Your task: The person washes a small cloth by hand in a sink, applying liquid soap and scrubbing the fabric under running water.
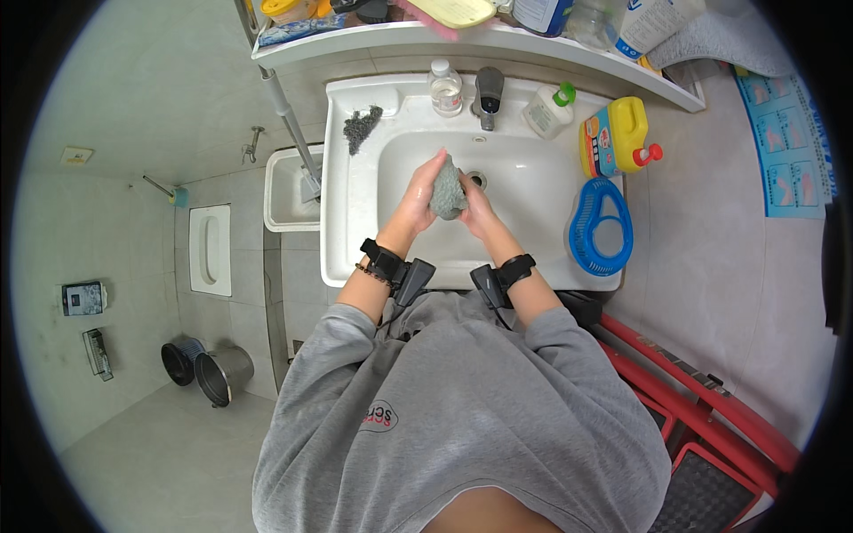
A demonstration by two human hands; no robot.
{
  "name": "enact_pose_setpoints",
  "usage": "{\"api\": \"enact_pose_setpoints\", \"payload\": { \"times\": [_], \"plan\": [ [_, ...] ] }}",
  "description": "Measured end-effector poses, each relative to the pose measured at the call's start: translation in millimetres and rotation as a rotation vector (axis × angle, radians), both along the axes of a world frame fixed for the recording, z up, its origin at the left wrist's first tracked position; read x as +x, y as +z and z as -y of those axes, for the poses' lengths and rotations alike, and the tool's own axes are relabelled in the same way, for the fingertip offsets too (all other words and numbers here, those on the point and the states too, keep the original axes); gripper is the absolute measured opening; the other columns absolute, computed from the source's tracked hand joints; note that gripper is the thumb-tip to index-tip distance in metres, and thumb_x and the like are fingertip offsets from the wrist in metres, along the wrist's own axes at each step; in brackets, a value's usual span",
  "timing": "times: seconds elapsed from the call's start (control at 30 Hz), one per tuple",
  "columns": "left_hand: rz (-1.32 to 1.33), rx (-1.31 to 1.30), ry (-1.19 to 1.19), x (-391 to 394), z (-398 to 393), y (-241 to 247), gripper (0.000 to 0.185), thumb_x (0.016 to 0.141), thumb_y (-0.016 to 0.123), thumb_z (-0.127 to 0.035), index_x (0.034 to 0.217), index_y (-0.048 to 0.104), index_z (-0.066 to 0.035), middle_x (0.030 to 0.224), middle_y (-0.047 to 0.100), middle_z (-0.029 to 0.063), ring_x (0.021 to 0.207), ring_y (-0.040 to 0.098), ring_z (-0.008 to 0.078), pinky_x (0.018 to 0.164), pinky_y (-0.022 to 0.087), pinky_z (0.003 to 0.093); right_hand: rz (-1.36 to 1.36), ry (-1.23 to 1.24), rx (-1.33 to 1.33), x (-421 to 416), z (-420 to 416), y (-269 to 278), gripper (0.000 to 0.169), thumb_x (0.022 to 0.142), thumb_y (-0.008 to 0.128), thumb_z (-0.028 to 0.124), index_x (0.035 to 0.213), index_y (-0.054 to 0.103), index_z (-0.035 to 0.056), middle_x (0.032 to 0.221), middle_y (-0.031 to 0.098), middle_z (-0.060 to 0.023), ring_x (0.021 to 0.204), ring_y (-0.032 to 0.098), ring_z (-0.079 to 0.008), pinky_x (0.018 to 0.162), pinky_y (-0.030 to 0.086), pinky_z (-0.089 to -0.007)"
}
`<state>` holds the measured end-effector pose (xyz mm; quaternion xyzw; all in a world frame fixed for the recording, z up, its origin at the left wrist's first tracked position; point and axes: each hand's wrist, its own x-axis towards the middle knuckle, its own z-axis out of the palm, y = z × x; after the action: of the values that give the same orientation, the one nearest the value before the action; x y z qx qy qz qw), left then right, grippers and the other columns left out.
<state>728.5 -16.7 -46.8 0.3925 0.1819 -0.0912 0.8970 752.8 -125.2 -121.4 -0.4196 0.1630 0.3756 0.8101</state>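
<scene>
Between my left hand (421,193) and my right hand (477,206) is a bunched grey-green cloth (448,190), pressed from both sides. Both hands are over the basin of a white ceramic sink (526,213), close to the drain (477,178). Each wrist wears a black strap with a dark device. Behind the basin stands a dark faucet (490,93); no running water shows from its spout. To its left is a clear plastic bottle with a white cap (445,90). A white pump bottle with a green top (550,110) tilts to its right.
A dark grey scrap of cloth (362,128) lies on the sink's left ledge. On the right are a yellow jug (614,136) and a blue plastic basket (601,226). A laden white shelf (480,45) overhangs the back. A mop handle (286,110) stands left; a red folding ladder (693,393) leans right.
</scene>
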Motion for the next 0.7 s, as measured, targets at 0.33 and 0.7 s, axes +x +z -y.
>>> {"api": "enact_pose_setpoints", "payload": {
  "times": [0.33,0.7],
  "plan": [
    [-0.07,0.337,-0.132,-7.1,-48.0,45.6,0.024,0.088,0.045,-0.025,0.103,0.048,-0.006,0.093,0.055,0.0014,0.083,0.054,0.0096,0.072,0.045,0.0232,0.358,0.151,0.09,13.7,48.8,6.4,0.028,0.085,0.05,0.023,0.1,0.052,0.0,0.095,0.055,-0.0047,0.089,0.051,-0.0127,0.078,0.041,-0.0311],
    [-0.09,0.239,0.103,-2.9,-12.5,-49.3,0.036,0.09,0.037,-0.032,0.101,0.051,-0.001,0.091,0.057,0.0049,0.084,0.053,0.0112,0.071,0.043,0.0244,0.906,-0.185,-0.586,-6.7,-8.6,23.2,0.023,0.077,0.06,0.023,0.075,0.056,0.0005,0.068,0.056,-0.0048,0.065,0.05,-0.0103,0.061,0.04,-0.0262]
  ]
}}
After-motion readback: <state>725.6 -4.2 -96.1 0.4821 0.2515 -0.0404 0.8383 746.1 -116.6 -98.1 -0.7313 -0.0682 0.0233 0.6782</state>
